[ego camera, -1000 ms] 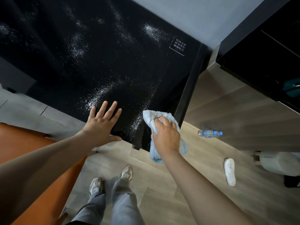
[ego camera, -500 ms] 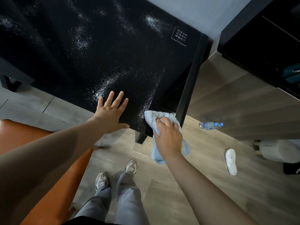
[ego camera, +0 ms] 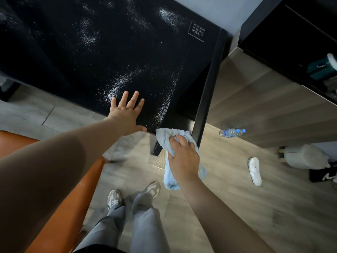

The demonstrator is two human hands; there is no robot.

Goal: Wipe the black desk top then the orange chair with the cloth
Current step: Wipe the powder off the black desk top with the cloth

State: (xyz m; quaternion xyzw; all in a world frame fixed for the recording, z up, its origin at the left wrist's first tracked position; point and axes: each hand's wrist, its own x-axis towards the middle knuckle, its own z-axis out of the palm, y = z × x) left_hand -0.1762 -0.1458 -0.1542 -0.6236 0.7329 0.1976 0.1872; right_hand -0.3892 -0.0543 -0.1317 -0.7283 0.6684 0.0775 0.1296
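The black desk top (ego camera: 94, 57) fills the upper left and is strewn with white powder, thickest near its front edge. My left hand (ego camera: 126, 114) lies flat on that front edge with fingers spread. My right hand (ego camera: 182, 157) grips a light blue cloth (ego camera: 170, 179), held just off the desk's front right corner, the cloth hanging below the hand over the floor. The orange chair (ego camera: 60, 207) sits at the lower left, partly hidden by my left arm.
A black desk leg (ego camera: 206, 99) runs down beside the cloth. On the wooden floor lie a water bottle (ego camera: 231, 132), a white slipper (ego camera: 254, 171) and a pale grey object (ego camera: 306, 156). A dark cabinet (ego camera: 291, 39) stands at the upper right. My feet (ego camera: 133, 194) are below.
My right hand has drawn the cloth toward me, off the desk's front corner. My left hand has stayed flat on the front edge as the view shifted.
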